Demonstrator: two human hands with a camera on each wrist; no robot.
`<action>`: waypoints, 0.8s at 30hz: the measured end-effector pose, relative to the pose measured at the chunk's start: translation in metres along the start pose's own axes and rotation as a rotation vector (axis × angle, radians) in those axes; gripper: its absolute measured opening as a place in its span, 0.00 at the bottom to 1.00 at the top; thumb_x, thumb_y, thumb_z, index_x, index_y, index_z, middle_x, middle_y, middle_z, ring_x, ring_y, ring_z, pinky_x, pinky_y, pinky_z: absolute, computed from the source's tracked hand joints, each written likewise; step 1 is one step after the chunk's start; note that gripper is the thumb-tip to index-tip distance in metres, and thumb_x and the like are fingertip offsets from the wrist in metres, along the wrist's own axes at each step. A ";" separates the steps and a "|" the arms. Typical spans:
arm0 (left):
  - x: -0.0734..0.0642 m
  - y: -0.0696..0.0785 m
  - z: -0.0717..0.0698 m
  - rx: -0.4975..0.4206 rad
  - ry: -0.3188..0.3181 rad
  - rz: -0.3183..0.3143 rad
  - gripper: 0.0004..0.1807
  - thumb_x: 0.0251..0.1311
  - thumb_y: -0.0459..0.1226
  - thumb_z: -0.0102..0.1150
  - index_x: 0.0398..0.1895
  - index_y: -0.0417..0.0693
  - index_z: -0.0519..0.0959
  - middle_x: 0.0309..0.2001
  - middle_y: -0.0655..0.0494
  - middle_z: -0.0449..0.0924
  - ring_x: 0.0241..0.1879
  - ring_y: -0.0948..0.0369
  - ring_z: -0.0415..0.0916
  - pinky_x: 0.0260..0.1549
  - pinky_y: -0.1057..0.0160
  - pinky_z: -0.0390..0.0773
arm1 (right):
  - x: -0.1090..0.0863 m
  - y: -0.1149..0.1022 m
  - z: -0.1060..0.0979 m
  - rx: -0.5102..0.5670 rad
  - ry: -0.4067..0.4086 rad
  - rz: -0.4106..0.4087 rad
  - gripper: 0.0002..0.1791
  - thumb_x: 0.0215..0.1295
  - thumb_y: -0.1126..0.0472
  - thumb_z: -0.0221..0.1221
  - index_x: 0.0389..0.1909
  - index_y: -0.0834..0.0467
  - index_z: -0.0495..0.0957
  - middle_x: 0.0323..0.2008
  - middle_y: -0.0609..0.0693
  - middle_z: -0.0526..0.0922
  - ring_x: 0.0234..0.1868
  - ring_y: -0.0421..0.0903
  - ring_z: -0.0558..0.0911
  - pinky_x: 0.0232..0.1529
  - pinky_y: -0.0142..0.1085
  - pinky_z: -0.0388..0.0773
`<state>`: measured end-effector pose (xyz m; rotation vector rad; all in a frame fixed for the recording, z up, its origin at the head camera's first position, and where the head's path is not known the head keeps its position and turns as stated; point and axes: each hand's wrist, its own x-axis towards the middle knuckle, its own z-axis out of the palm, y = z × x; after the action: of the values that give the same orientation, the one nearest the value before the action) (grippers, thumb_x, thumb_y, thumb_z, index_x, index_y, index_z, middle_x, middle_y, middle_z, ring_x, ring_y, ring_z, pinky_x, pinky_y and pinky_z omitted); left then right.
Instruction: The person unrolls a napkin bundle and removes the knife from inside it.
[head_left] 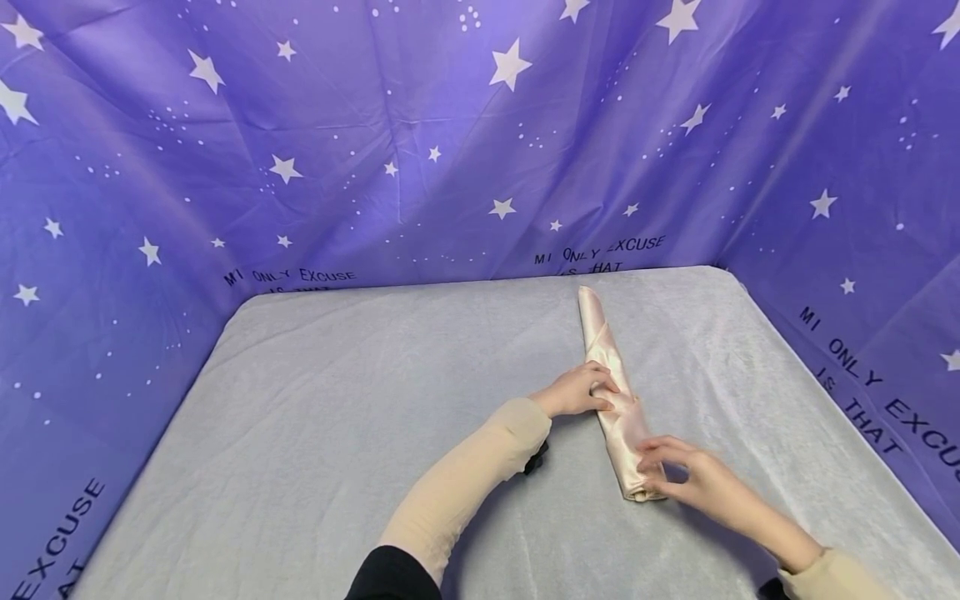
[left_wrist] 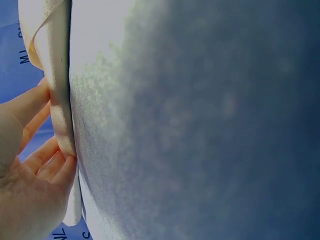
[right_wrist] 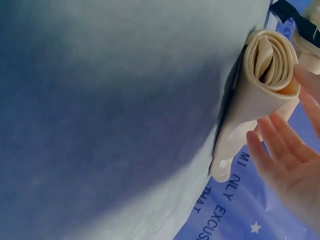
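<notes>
A long, shiny cream cloth (head_left: 615, 421) is rolled into a tube, running away from me on the right half of the table. Its near end shows several spiral layers in the right wrist view, where the cloth roll (right_wrist: 250, 102) has a flat seam at the end. On the middle of the roll rests my left hand (head_left: 577, 390), its fingertips touching the side in the left wrist view. My right hand (head_left: 697, 479) is at the near end, fingers relaxed and spread, touching or very close to the cloth. The roll's underside is hidden.
Grey plush fabric covers the table (head_left: 337, 400). A purple curtain (head_left: 420, 125) with white stars and black lettering hangs along the back and both sides. The roll's far tip lies close to the table's back edge.
</notes>
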<state>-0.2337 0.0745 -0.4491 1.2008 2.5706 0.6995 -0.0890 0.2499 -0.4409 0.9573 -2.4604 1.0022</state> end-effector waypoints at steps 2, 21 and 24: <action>0.000 0.000 0.000 0.003 -0.005 -0.005 0.14 0.53 0.40 0.59 0.44 0.50 0.78 0.54 0.55 0.68 0.55 0.63 0.64 0.51 0.74 0.60 | 0.001 -0.001 0.001 -0.013 -0.004 -0.006 0.19 0.30 0.71 0.69 0.29 0.54 0.79 0.38 0.54 0.78 0.47 0.32 0.73 0.51 0.15 0.57; 0.001 -0.001 0.001 0.011 -0.016 -0.012 0.14 0.54 0.41 0.58 0.44 0.51 0.78 0.54 0.56 0.68 0.55 0.64 0.64 0.52 0.75 0.59 | 0.015 -0.007 0.013 -0.130 -0.112 -0.087 0.16 0.32 0.60 0.70 0.29 0.53 0.80 0.39 0.50 0.76 0.41 0.46 0.72 0.49 0.20 0.56; 0.001 -0.001 0.001 0.012 -0.012 -0.010 0.13 0.54 0.41 0.58 0.44 0.51 0.78 0.54 0.56 0.68 0.55 0.64 0.64 0.51 0.75 0.59 | 0.016 -0.007 0.014 -0.138 -0.125 -0.090 0.15 0.32 0.60 0.70 0.27 0.52 0.80 0.38 0.50 0.76 0.40 0.46 0.72 0.45 0.26 0.61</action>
<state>-0.2347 0.0750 -0.4502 1.1915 2.5729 0.6744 -0.0965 0.2287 -0.4396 1.1039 -2.5231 0.7533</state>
